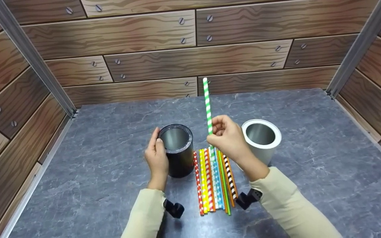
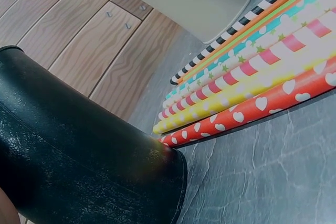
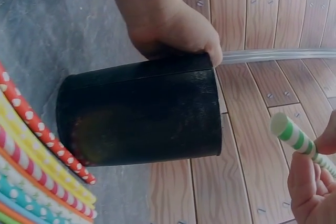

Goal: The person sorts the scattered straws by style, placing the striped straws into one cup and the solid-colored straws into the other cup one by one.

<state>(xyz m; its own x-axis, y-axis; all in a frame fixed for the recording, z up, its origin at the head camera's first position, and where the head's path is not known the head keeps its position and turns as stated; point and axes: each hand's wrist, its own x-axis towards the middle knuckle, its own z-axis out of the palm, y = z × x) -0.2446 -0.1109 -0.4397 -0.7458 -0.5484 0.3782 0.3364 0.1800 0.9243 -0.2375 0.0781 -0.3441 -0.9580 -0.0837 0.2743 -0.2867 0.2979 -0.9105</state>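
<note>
My right hand (image 1: 228, 137) pinches a green-and-white striped paper straw (image 1: 207, 102) between thumb and fingers. The straw stands nearly upright, its lower end (image 3: 282, 124) free in the air beside a black cylindrical container (image 1: 180, 162). Against that container's left side lies my left hand (image 1: 157, 158), fingers straight along the wall and thumb near the rim. The black container is upright, with a silvery inside. Below my right hand, a row of patterned paper straws (image 1: 207, 185) lies side by side on the table: red dotted, yellow, striped, blue, orange, green and black-and-white.
A white cylindrical container (image 1: 278, 135) stands upright to the right of the straws, partly behind my right wrist. The grey marbled table (image 1: 111, 142) is bounded by wood-patterned panels (image 1: 150, 29) at the back and both sides, with metal posts (image 1: 356, 49) at the corners.
</note>
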